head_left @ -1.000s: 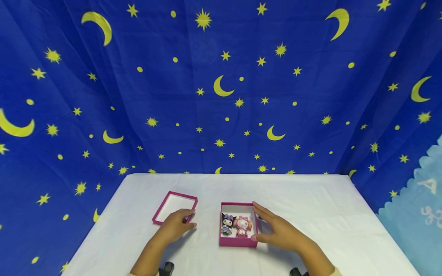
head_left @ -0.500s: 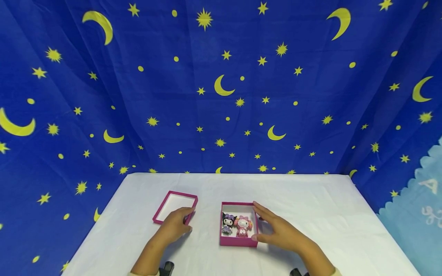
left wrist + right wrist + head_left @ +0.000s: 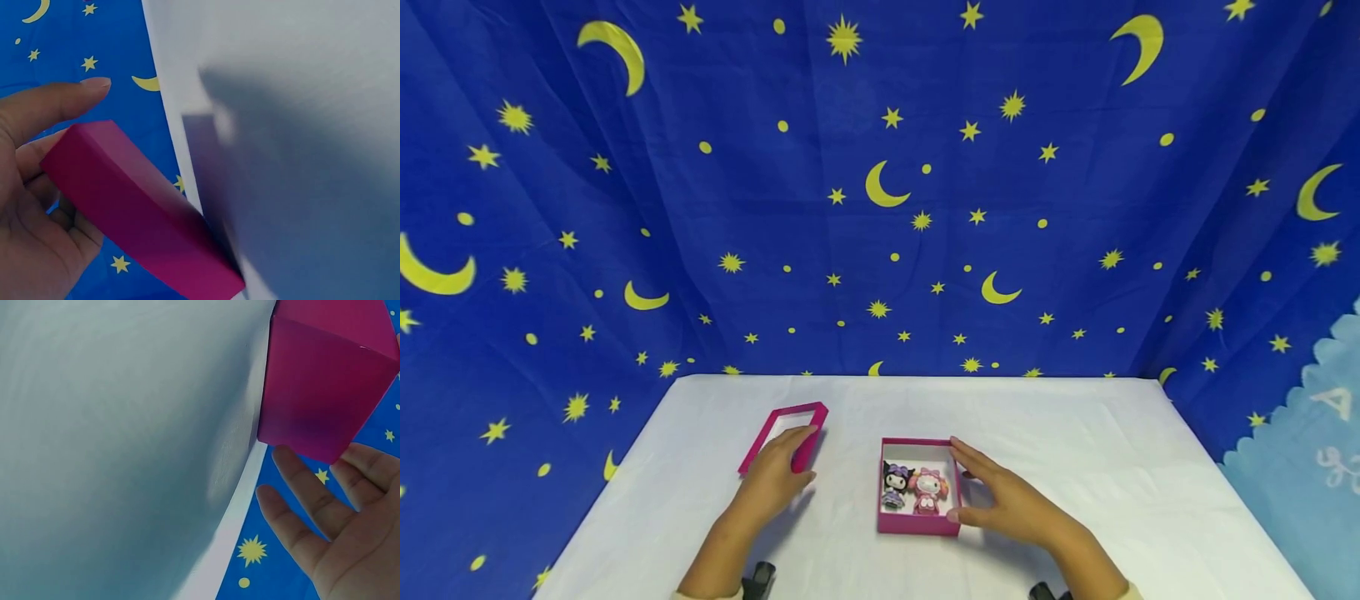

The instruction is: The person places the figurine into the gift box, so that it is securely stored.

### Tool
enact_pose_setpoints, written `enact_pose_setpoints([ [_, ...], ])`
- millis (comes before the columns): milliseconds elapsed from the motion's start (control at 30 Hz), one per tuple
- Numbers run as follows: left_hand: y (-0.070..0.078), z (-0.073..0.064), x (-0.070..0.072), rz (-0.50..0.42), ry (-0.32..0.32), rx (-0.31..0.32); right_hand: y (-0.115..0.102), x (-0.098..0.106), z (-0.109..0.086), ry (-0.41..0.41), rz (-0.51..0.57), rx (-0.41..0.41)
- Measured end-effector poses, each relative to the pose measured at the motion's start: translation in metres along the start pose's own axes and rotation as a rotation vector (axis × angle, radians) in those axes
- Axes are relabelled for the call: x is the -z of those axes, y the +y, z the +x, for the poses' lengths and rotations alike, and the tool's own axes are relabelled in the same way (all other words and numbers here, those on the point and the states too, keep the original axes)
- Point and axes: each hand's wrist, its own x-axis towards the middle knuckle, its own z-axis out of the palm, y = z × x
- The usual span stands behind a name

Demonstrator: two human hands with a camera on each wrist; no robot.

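Note:
A shallow magenta box lid (image 3: 806,448), white inside, stands tilted with its right side raised off the table. My left hand (image 3: 773,477) grips that raised side, its fingers over the rim. In the left wrist view the lid's edge (image 3: 140,203) slants down to the table. A magenta open-top box (image 3: 917,524) sits upright in the middle. Two small figurines lie inside: one black and purple (image 3: 894,485), one pink (image 3: 928,490). My right hand (image 3: 1011,504) holds the box's right side, a fingertip at the far corner and the thumb at the near corner.
A white cloth covers the table (image 3: 1060,417). A blue curtain (image 3: 820,233) with yellow stars and moons surrounds its back and sides. A light-blue scalloped panel (image 3: 1307,467) hangs at the right. Dark wrist-worn devices (image 3: 758,577) show at both wrists.
The lid lay flat before; now my left hand has tilted it, its right side raised. That hand has moved slightly away from me. The box, figurines and right hand stay in place.

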Motion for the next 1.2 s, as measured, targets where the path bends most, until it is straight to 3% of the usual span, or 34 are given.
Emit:
enact_pose_setpoints([
  [167, 0.002, 0.000, 0.003, -0.002, 0.080, -0.032, 0.000, 0.000, 0.000, 0.000, 0.005, -0.002],
  [367, 0.003, 0.000, 0.006, -0.075, 0.180, -0.083, 0.000, -0.001, 0.001, -0.001, 0.010, 0.009],
  [633, 0.006, -0.002, 0.010, -0.092, 0.243, -0.064, -0.003, 0.000, 0.000, -0.015, 0.045, 0.007],
  [867, 0.011, -0.005, 0.015, -0.144, 0.205, 0.008, -0.002, 0.000, 0.000, -0.012, 0.040, 0.004],
  [1200, 0.017, -0.007, 0.015, -0.221, 0.162, 0.047, -0.001, -0.001, -0.001, -0.006, 0.045, 0.003],
])
